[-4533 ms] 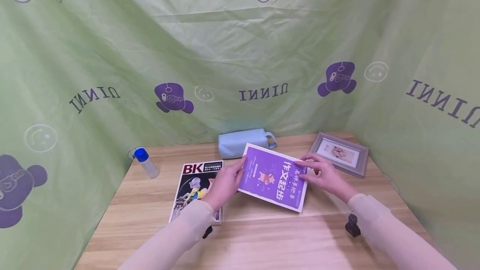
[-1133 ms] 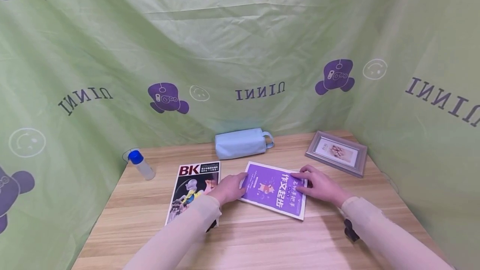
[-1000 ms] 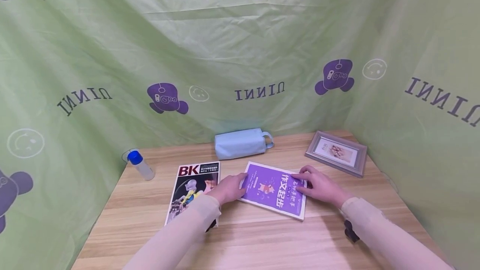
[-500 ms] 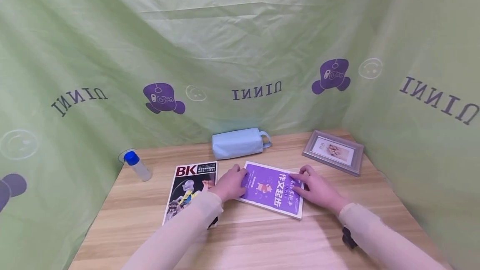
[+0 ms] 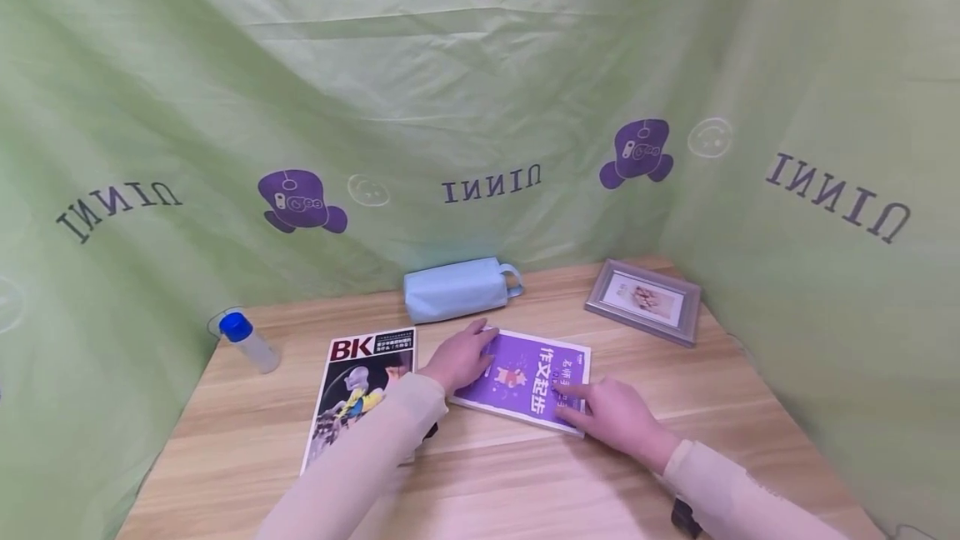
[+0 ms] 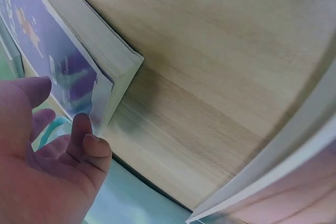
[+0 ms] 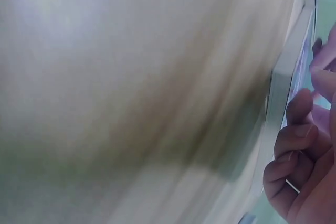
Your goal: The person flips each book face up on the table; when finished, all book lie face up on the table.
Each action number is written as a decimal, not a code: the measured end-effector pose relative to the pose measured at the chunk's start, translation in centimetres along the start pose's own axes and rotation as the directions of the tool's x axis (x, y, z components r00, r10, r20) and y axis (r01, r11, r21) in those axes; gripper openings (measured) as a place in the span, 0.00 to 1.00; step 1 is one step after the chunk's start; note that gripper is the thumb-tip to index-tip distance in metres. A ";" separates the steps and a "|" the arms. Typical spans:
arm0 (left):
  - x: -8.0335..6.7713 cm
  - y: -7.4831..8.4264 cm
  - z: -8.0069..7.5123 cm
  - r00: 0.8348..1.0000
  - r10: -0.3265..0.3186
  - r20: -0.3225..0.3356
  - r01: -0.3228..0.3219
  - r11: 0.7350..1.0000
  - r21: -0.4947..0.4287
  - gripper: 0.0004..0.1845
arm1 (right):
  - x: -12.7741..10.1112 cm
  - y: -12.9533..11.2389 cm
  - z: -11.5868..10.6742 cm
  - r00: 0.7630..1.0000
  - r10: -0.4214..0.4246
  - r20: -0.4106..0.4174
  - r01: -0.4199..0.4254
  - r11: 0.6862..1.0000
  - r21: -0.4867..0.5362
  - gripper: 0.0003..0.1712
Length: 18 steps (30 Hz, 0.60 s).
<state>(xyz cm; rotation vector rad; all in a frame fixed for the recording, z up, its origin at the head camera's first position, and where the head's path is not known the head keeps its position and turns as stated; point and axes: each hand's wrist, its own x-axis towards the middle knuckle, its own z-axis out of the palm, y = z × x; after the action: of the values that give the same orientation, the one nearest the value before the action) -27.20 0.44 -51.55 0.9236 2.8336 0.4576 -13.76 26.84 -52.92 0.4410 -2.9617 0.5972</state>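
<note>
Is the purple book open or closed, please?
Closed: the purple book lies flat on the table, front cover up, both hands resting on it.

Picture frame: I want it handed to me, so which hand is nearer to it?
Right. The right hand rests on the purple book's near right corner, below the picture frame. The left hand lies on the book's left edge, farther away.

Bright, even light; right wrist view badly blurred.
</note>
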 end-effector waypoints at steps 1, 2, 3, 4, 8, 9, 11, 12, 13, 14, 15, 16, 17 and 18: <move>0.0 0.0 0.0 1.000 -0.009 0.009 0.009 1.000 -0.002 0.29 | -0.1 -0.2 0.2 1.000 -0.005 0.005 0.005 1.000 -0.004 0.23; 0.0 0.0 0.0 1.000 -0.016 0.016 0.016 1.000 -0.007 0.29 | -0.2 -0.3 0.3 1.000 -0.005 0.011 0.005 1.000 -0.002 0.23; 0.0 -0.1 0.0 0.999 -0.024 0.023 0.025 1.000 -0.009 0.29 | -0.2 -0.4 0.4 1.000 -0.005 0.014 0.005 1.000 -0.005 0.23; 0.0 -0.1 0.0 0.999 -0.031 0.030 0.031 0.999 -0.011 0.29 | -0.3 -0.5 0.5 1.000 -0.003 0.015 0.004 1.000 -0.007 0.23; 0.0 -0.1 -0.1 0.998 -0.037 0.048 0.038 0.999 -0.008 0.28 | -0.4 -0.7 0.8 1.000 0.016 0.024 -0.016 1.000 -0.017 0.22; 0.0 -0.1 -0.1 0.998 -0.035 0.048 0.035 0.999 -0.006 0.27 | -0.5 -0.8 0.8 0.999 0.020 0.025 -0.020 1.000 -0.022 0.22; 0.1 0.0 -0.1 0.998 -0.030 0.047 0.031 1.000 -0.005 0.27 | -0.4 -0.7 0.7 0.999 0.024 0.023 -0.023 0.999 -0.030 0.22; 0.1 0.0 -0.2 0.999 -0.028 0.047 0.029 1.000 -0.005 0.27 | -0.4 -0.7 0.6 1.000 0.023 0.021 -0.022 0.999 -0.033 0.22; 0.1 0.0 -0.2 0.998 -0.030 0.049 0.031 1.000 -0.006 0.27 | -0.4 -0.7 0.6 1.000 0.021 0.019 -0.021 0.999 -0.034 0.21; 0.1 0.1 -0.2 0.998 -0.029 0.048 0.030 1.000 -0.007 0.26 | -0.4 -0.7 0.5 1.000 0.021 0.019 -0.020 0.999 -0.032 0.21; 0.1 0.1 -0.2 0.999 -0.028 0.047 0.028 1.000 -0.007 0.26 | -0.4 -0.7 0.4 1.000 0.016 0.013 -0.016 0.999 -0.034 0.21; 0.1 0.1 -0.2 0.998 -0.028 0.048 0.029 1.000 -0.007 0.26 | -0.4 -0.7 0.3 1.000 0.013 0.010 -0.013 0.999 -0.035 0.21; 0.1 0.2 -0.1 0.998 -0.028 0.048 0.028 1.000 -0.006 0.26 | -0.4 -0.6 0.2 1.000 0.011 0.006 -0.011 0.999 -0.038 0.21; 0.2 0.2 -0.1 0.999 -0.025 0.047 0.025 1.000 -0.002 0.26 | -0.4 -0.6 0.2 1.000 0.006 0.001 -0.006 0.999 -0.040 0.21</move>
<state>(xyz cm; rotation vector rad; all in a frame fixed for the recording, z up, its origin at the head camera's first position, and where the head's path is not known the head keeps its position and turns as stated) -27.26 0.65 -51.40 0.8849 2.7983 0.4312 -13.17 26.37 -52.91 0.4289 -2.9719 0.5378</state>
